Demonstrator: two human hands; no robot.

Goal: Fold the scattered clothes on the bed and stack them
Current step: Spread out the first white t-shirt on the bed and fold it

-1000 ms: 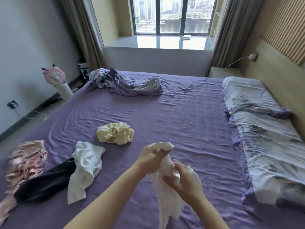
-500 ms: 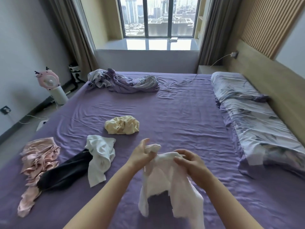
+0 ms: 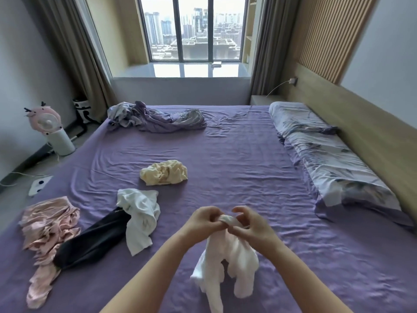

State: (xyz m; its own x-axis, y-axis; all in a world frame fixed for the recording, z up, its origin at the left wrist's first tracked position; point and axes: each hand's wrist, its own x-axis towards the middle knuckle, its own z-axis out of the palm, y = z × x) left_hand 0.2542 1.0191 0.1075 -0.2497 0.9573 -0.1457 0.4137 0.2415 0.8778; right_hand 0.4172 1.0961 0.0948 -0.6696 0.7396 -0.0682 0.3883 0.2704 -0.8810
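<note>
Purple bed (image 3: 237, 154), both hands (image 3: 228, 222) pinching white garment (image 3: 228, 260) — bunched, dangling

Daylit window (image 3: 194, 30) at far wall, grey curtains (image 3: 74, 48) either side. Slatted wooden headboard panel (image 3: 327, 35) along right wall. Grey floor (image 3: 13, 195) at left.

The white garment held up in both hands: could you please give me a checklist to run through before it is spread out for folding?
1. Left hand grips the white garment: ok.
2. Right hand grips it too: ok.
3. Garment opened out flat: not ok, bunched and hanging.
4. Bare purple sheet ahead to lay it on: ok.
5. Apart from the other white garment: ok.
6. Which edge is the collar: cannot tell.
</note>
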